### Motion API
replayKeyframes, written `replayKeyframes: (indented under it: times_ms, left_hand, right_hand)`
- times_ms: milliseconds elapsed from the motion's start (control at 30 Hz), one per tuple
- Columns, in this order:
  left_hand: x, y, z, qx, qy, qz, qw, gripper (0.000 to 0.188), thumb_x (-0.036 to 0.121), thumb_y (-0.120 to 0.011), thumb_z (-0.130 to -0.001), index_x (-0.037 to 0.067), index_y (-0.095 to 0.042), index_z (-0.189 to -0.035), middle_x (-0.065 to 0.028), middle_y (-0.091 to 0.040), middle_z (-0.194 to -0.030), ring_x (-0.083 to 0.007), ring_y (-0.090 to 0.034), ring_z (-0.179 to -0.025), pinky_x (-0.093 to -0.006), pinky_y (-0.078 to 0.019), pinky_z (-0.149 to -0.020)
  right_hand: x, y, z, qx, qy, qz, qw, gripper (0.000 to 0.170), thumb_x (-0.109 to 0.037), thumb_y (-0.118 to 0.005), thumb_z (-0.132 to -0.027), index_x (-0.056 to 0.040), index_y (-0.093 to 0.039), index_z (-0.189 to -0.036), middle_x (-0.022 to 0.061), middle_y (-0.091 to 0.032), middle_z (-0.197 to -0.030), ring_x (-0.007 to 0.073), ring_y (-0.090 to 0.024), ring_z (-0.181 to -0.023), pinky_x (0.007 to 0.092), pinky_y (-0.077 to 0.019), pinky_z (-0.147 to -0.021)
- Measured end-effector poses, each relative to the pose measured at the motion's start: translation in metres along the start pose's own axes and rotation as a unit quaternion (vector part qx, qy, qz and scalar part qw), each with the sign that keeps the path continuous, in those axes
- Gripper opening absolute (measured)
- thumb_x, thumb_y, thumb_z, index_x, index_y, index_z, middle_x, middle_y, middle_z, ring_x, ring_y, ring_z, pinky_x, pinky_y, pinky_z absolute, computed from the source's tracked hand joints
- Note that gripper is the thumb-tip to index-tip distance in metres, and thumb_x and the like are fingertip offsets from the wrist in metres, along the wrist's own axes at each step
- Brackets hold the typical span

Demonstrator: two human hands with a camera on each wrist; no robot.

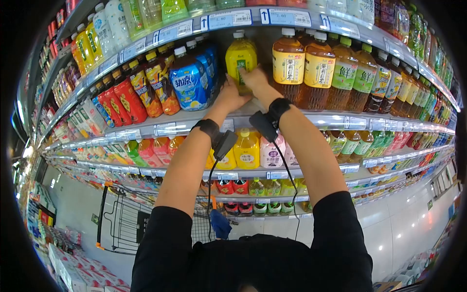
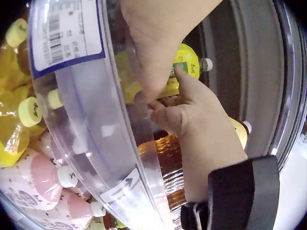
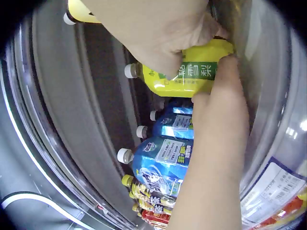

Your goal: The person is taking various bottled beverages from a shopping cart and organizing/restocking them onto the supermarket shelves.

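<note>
A large yellow drink bottle with a white cap and green label stands upright on the shelf, in a gap between other bottles. My left hand holds its lower left side; in the right wrist view this left hand lies around the bottle's base. From the right, my right hand grips the same bottle, its thumb across the front label. The left wrist view shows the right hand against the yellow bottle, part of which is hidden behind the left hand.
Blue-labelled bottles stand close on the left, amber tea bottles on the right. The shelf's price rail runs below the forearms, and another shelf edge passes overhead. A wire shopping cart stands at the lower left.
</note>
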State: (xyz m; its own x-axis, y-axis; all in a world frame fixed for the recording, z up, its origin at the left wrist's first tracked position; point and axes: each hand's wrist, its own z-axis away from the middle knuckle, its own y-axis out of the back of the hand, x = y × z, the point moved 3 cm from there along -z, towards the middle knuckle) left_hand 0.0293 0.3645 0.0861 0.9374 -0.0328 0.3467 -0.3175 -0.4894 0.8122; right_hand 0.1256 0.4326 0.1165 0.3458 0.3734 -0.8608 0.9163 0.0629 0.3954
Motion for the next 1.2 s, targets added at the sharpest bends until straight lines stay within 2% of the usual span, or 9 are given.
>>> replayKeyframes:
  times_ms: [167,267,367,467,533,733,867,1133,1200]
  left_hand:
    - [0.006,0.007,0.003,0.001,-0.041,0.027,0.999,0.105,0.041,-0.068,-0.068,-0.014,-0.009,-0.135,-0.0325,-0.026,-0.136,-0.0428,-0.034,-0.124,-0.0394,-0.0301,-0.104]
    - [0.0,0.002,0.006,0.044,-0.093,-0.065,0.993,0.095,0.037,-0.067,-0.069,-0.01,-0.017,-0.135,-0.0317,-0.03,-0.134,-0.0425,-0.037,-0.121,-0.0395,-0.0326,-0.102]
    - [-0.026,-0.022,-0.013,0.129,-0.107,-0.142,0.976,0.086,0.032,-0.067,-0.069,-0.006,-0.025,-0.134,-0.03,-0.034,-0.131,-0.0413,-0.041,-0.117,-0.0389,-0.0357,-0.099]
    - [-0.018,-0.011,-0.007,0.192,-0.1,-0.117,0.969,0.071,0.025,-0.066,-0.071,-0.003,-0.035,-0.129,-0.0238,-0.044,-0.123,-0.038,-0.048,-0.109,-0.0386,-0.0417,-0.092]
    - [0.015,0.027,0.021,0.199,-0.069,-0.026,0.977,0.065,0.023,-0.065,-0.073,-0.003,-0.038,-0.126,-0.0214,-0.048,-0.118,-0.0369,-0.05,-0.105,-0.0396,-0.0437,-0.089]
    - [0.032,0.04,0.087,0.378,-0.196,0.105,0.899,0.035,0.012,-0.059,-0.072,0.001,-0.053,-0.105,-0.0176,-0.057,-0.099,-0.0358,-0.054,-0.091,-0.0425,-0.0443,-0.077]
    - [0.028,-0.005,0.188,0.29,-0.211,0.17,0.918,0.035,0.003,-0.062,-0.068,0.003,-0.056,-0.102,-0.0155,-0.058,-0.095,-0.0329,-0.056,-0.084,-0.0395,-0.0453,-0.073]
    - [-0.062,-0.126,0.378,-0.056,-0.012,0.098,0.994,0.035,0.01,-0.061,-0.068,0.004,-0.056,-0.102,-0.0139,-0.057,-0.095,-0.0333,-0.055,-0.086,-0.0411,-0.0465,-0.075]
    - [-0.094,-0.114,0.417,-0.004,0.058,0.134,0.989,0.037,0.012,-0.061,-0.068,0.003,-0.055,-0.103,-0.0147,-0.058,-0.097,-0.0338,-0.056,-0.089,-0.0412,-0.0468,-0.078]
  right_hand:
    - [-0.003,-0.001,0.026,-0.005,0.027,0.036,0.999,0.077,-0.035,-0.059,-0.08,0.0128,-0.024,-0.129,0.0322,-0.046,-0.12,0.0448,-0.049,-0.108,0.0402,-0.0422,-0.091]
    - [-0.017,0.007,0.065,0.032,0.198,0.033,0.979,0.073,-0.032,-0.06,-0.08,0.0112,-0.026,-0.128,0.03,-0.043,-0.122,0.0451,-0.045,-0.111,0.0445,-0.0385,-0.094]
    - [-0.021,0.015,0.109,0.106,0.382,0.099,0.913,0.069,-0.027,-0.061,-0.078,0.0078,-0.03,-0.128,0.0285,-0.045,-0.12,0.0431,-0.042,-0.114,0.0488,-0.0338,-0.097]
    - [-0.022,0.027,0.137,0.133,0.464,0.133,0.866,0.063,-0.021,-0.062,-0.075,0.0042,-0.034,-0.126,0.0279,-0.045,-0.119,0.0423,-0.04,-0.114,0.0511,-0.0312,-0.098]
    - [-0.009,0.03,0.147,0.112,0.438,0.104,0.886,0.054,-0.007,-0.056,-0.077,0.0017,-0.036,-0.126,0.0258,-0.042,-0.124,0.0408,-0.04,-0.117,0.0473,-0.0303,-0.1]
    - [0.03,0.026,0.155,0.142,0.456,0.081,0.875,0.045,0.001,-0.052,-0.073,0.0028,-0.044,-0.117,0.0242,-0.042,-0.121,0.0421,-0.038,-0.119,0.0512,-0.0274,-0.102]
    - [0.035,0.019,0.148,0.175,0.493,0.117,0.844,0.041,0.002,-0.054,-0.069,0.0024,-0.047,-0.11,0.0235,-0.042,-0.12,0.0434,-0.034,-0.123,0.0581,-0.0247,-0.101]
    - [0.065,0.0,0.195,0.243,0.413,0.155,0.864,0.03,-0.01,-0.059,-0.074,-0.0013,-0.054,-0.102,0.0201,-0.046,-0.121,0.0417,-0.037,-0.121,0.0528,-0.0285,-0.1]
    - [0.096,-0.039,0.238,0.182,0.408,0.136,0.884,0.03,-0.011,-0.059,-0.075,-0.0019,-0.054,-0.103,0.02,-0.047,-0.12,0.0419,-0.039,-0.119,0.0535,-0.0297,-0.098]
